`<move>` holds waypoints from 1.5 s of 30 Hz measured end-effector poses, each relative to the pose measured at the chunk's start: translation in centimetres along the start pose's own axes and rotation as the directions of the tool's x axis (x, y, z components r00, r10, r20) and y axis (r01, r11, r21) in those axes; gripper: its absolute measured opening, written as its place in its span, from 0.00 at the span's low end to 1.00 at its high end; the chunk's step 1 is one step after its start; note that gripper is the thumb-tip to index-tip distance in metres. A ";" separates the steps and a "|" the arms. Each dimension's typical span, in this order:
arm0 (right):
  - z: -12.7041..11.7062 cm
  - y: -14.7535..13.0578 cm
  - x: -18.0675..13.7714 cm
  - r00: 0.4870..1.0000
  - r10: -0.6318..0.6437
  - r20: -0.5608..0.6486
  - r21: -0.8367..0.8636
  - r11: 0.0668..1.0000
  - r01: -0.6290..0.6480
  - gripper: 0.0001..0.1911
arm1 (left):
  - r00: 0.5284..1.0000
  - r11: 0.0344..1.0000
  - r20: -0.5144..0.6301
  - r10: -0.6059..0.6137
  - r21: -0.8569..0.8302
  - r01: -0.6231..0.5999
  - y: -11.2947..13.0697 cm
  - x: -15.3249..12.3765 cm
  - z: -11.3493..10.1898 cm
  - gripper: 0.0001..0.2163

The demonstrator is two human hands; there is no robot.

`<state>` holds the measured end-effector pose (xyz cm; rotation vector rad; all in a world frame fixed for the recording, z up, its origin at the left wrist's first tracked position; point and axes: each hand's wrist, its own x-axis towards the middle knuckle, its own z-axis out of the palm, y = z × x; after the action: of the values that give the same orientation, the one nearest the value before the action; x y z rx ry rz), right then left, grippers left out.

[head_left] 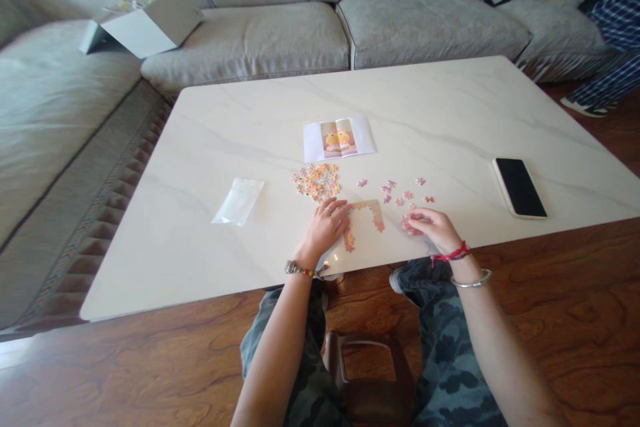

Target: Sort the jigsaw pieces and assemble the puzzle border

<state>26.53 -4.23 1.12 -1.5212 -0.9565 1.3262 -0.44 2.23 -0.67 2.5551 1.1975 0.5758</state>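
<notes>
A partly joined jigsaw frame (pixel 371 212) lies near the front edge of the white marble table (pixel 450 113). My left hand (pixel 325 227) rests flat on the frame's left side, fingers spread. My right hand (pixel 433 225) is curled just right of the frame, its fingertips pinched on a small pink puzzle piece (pixel 406 222). A heap of loose pieces (pixel 317 181) sits just beyond my left hand. Several single pieces (pixel 395 192) are scattered beyond the frame. A printed reference picture (pixel 339 138) lies further back.
An empty clear plastic bag (pixel 239 200) lies to the left and a black phone (pixel 519 187) to the right. A grey sofa (pixel 280 33) with a white box (pixel 153 20) wraps the table. Another person's legs (pixel 607 47) show at far right. A brown stool (pixel 373 373) stands between my knees.
</notes>
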 end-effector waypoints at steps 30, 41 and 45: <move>1.0 0.9 0.3 0.970 -0.241 -0.017 -0.308 0.925 0.225 0.13 | 1.000 1.000 -0.012 -0.005 -0.011 0.005 0.1 0.1 -0.1 0.14; -3.9 0.8 2.6 0.849 -0.452 -0.273 -0.767 0.636 0.092 0.08 | 0.999 1.000 -0.024 0.022 -0.002 -0.022 0.1 0.5 -0.3 0.14; -2.6 -0.4 3.1 0.828 -0.544 -0.138 -0.797 0.557 0.233 0.09 | 0.999 0.999 -0.033 0.040 -0.017 -0.040 0.2 0.8 -0.1 0.14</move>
<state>29.49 -1.53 0.67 -1.9009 -1.5991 0.2293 0.13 2.74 -0.25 2.5694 1.1488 0.6373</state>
